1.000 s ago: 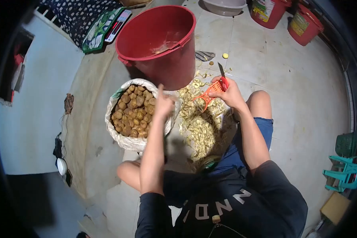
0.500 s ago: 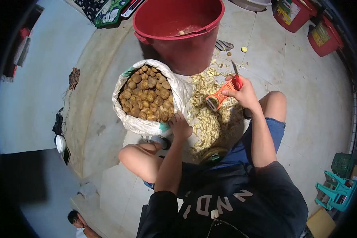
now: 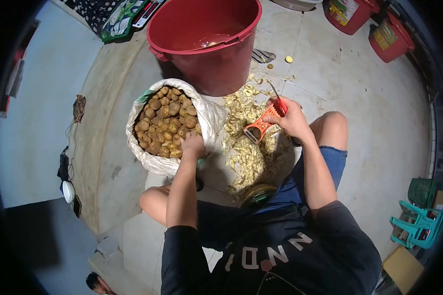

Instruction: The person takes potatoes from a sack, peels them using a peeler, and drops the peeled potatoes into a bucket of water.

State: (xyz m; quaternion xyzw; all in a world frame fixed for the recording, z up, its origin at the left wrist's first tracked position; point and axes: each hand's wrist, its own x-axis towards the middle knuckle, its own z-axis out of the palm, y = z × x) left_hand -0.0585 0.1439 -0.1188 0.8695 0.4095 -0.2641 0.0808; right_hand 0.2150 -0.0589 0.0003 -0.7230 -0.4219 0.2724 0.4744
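My left hand [image 3: 193, 145] reaches inside the near right rim of a white sack [image 3: 209, 120], its fingers on the brown potatoes [image 3: 165, 118]; whether it grips one is hidden. My right hand [image 3: 291, 119] holds an orange peeler [image 3: 265, 123] together with a red-handled knife [image 3: 274, 91], the blade pointing up and away. Under and around the peeler, a heap of pale peelings [image 3: 248, 160] covers the floor. A large red bucket [image 3: 206, 64] stands beyond the sack, with something pale at its bottom.
Smaller red buckets [image 3: 349, 14] and a grey basin [image 3: 298, 4] stand at the back. A yellow piece [image 3: 289, 59] lies near a striped cloth [image 3: 264, 55]. At right are a teal stool [image 3: 418, 223] and green basket [image 3: 422, 192]. Another person's head [image 3: 94, 281] shows at lower left.
My left hand has moved from the sack's outer edge onto the potatoes inside. My right hand still holds the peeler and knife. The whole view has shifted slightly.
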